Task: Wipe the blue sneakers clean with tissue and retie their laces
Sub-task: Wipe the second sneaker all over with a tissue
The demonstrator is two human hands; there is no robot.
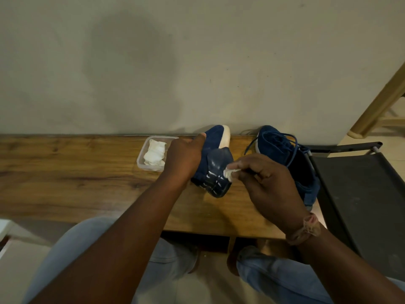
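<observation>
Wooden table (65,172), left hand (184,159) gripping sneaker (215,170), right hand (269,185) pinching tissue (229,172)

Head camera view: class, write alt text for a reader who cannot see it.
A left hand holds a blue sneaker sole-up on a wooden table while the right hand pinches a tissue against the sole. A second sneaker lies to the right.

Both bare forearms reach forward from the bottom of the view, side by side. The left hand (184,160) is curled around the side of a blue sneaker (215,163), thumb stretched along its upper, holding it tipped. The right hand (270,185) pinches a small wad of tissue (229,172) between thumb and fingertips, pressed against the sneaker's sole. A pale band (306,230) wraps the right wrist.
</observation>
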